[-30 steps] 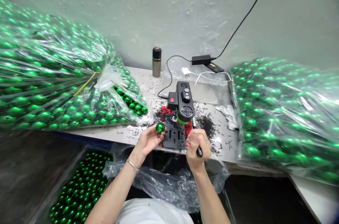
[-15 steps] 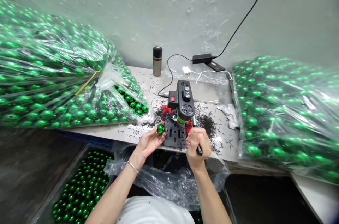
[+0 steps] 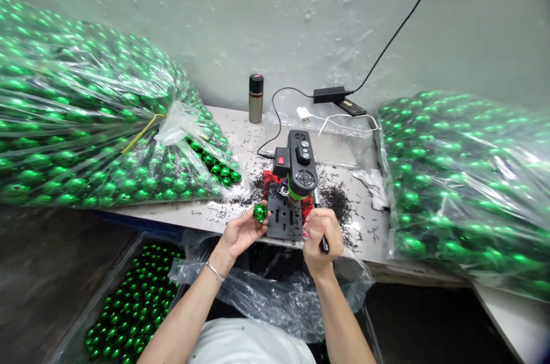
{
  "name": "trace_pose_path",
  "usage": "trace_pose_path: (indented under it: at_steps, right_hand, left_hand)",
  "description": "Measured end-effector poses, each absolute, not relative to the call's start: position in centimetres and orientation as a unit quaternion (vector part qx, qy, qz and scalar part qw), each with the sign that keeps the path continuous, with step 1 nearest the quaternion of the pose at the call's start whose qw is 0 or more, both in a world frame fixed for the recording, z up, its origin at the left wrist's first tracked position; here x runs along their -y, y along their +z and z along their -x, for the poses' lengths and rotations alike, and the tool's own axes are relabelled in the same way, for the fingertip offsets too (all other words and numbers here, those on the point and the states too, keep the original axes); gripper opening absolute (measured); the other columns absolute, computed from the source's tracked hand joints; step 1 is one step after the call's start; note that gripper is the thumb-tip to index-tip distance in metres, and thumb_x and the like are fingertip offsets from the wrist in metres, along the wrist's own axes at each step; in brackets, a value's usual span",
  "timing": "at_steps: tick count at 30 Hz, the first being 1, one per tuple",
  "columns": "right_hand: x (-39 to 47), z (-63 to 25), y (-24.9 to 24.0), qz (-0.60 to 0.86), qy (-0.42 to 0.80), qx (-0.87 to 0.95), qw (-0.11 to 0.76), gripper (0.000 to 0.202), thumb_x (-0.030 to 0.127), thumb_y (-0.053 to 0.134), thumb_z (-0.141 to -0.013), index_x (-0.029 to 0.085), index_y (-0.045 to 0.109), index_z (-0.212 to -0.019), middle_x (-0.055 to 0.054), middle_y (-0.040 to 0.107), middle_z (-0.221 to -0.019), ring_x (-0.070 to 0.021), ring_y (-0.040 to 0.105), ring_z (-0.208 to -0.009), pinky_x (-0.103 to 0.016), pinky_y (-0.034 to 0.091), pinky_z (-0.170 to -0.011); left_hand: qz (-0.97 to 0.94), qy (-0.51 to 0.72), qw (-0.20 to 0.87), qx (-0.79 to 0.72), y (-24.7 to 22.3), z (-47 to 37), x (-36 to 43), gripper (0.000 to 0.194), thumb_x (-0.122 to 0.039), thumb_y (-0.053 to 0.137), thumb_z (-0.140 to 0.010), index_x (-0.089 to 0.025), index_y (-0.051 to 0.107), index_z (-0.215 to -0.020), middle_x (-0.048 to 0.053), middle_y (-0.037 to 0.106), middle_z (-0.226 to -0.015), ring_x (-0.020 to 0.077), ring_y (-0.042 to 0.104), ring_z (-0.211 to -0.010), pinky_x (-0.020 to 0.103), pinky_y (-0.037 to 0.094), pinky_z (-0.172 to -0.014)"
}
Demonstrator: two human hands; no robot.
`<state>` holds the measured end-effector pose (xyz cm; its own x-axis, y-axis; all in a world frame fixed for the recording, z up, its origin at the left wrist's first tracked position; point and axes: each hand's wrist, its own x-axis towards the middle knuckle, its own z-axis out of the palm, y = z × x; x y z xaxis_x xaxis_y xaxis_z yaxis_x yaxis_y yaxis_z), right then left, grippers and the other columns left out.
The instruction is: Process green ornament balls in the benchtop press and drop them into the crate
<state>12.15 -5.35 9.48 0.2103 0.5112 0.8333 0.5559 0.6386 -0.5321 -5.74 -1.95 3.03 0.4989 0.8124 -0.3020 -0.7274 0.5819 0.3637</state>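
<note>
A shiny green ball is pinched in the fingertips of my left hand, just left of the base plate of a small black and green bench drill press. My right hand is wrapped around the machine's lever handle, whose black end sticks out below the fist. Black shavings and red bits lie around the machine. The plate's slots show with no ball on them.
Clear bags of green balls lie left and right on the table. Behind the machine are a bottle, a power adapter and a white charger. An open bag of green balls sits below left; plastic sheeting hangs at the front.
The ball in my left fingertips has turned a little and sits slightly lower. My right hand stays on the lever handle. The whole view has shifted very slightly.
</note>
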Motion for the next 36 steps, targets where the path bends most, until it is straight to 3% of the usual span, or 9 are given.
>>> trace_pose_path:
  at_steps: [9, 16, 22, 29, 36]
  right_hand:
    - [5.4, -12.2, 9.3, 0.43, -0.009, 0.623, 0.654, 0.028, 0.007, 0.045, -0.09, 0.02, 0.049, -0.066, 0.001, 0.054, -0.069, -0.0114, 0.053, -0.063, -0.027, 0.041, -0.057]
    - [5.4, -12.2, 9.2, 0.427, -0.006, 0.624, 0.655, 0.028, 0.008, 0.045, -0.091, 0.02, 0.048, -0.065, 0.001, 0.053, -0.069, -0.0116, 0.053, -0.064, -0.027, 0.042, -0.057]
    - [5.4, -12.2, 9.4, 0.429, -0.015, 0.627, 0.65, 0.028, 0.007, 0.045, -0.09, 0.02, 0.047, -0.065, 0.001, 0.053, -0.068, -0.0118, 0.052, -0.063, -0.027, 0.041, -0.057]
    - [5.3, -12.2, 9.2, 0.426, -0.019, 0.629, 0.65, 0.027, 0.007, 0.045, -0.09, 0.02, 0.048, -0.066, 0.001, 0.053, -0.069, -0.0114, 0.052, -0.062, -0.027, 0.04, -0.056]
    - [5.3, -12.2, 9.3, 0.422, -0.038, 0.635, 0.646, 0.026, 0.006, 0.044, -0.09, 0.02, 0.047, -0.068, 0.001, 0.053, -0.069, -0.0118, 0.052, -0.064, -0.027, 0.042, -0.058]
  left_hand:
    - [-0.148, 0.439, 0.866, -0.188, 2.6, 6.1, 2.4, 0.05, -0.023, 0.078, -0.074, -0.014, 0.064, -0.121, 0.009, 0.072, -0.099, 0.0154, 0.067, -0.081, 0.025, 0.055, -0.076]
    - [-0.216, 0.451, 0.834, -0.234, 3.1, 6.0, 2.4, 0.047, -0.022, 0.082, -0.071, -0.015, 0.069, -0.116, 0.009, 0.074, -0.102, 0.0169, 0.069, -0.087, 0.028, 0.052, -0.085]
    - [-0.289, 0.471, 0.779, -0.297, 3.5, 5.4, 1.9, 0.044, -0.023, 0.083, -0.069, -0.015, 0.072, -0.111, 0.011, 0.075, -0.102, 0.0217, 0.068, -0.097, 0.034, 0.045, -0.097]
    - [-0.39, 0.456, 0.692, -0.402, 2.4, 4.7, 0.8, 0.047, -0.032, 0.083, -0.069, -0.021, 0.073, -0.113, 0.005, 0.074, -0.105, 0.0181, 0.065, -0.093, 0.029, 0.047, -0.088]
    - [-0.493, 0.467, 0.545, -0.492, 1.8, 2.4, -0.7, 0.041, -0.033, 0.08, -0.07, -0.022, 0.075, -0.109, 0.005, 0.072, -0.101, 0.0221, 0.061, -0.093, 0.035, 0.044, -0.093]
